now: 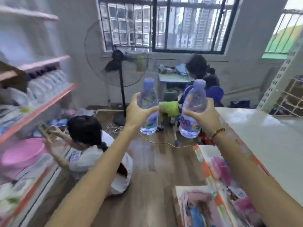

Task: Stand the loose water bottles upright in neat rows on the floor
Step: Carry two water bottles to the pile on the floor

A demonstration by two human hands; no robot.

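Note:
Both of my arms reach forward at chest height, each hand holding a clear water bottle upright in the air. My left hand grips the left water bottle around its middle; it has a pale blue cap and a purple label. My right hand grips the right water bottle, which looks the same, on its right side. The two bottles are about a hand's width apart, high above the wooden floor. More bottles stand in a row on the shelf at left.
A person crouches on the floor at left by the shelving. Another person sits at a small desk under the window. A standing fan is at centre back. A white counter and printed cartons are on the right. A cable crosses the floor.

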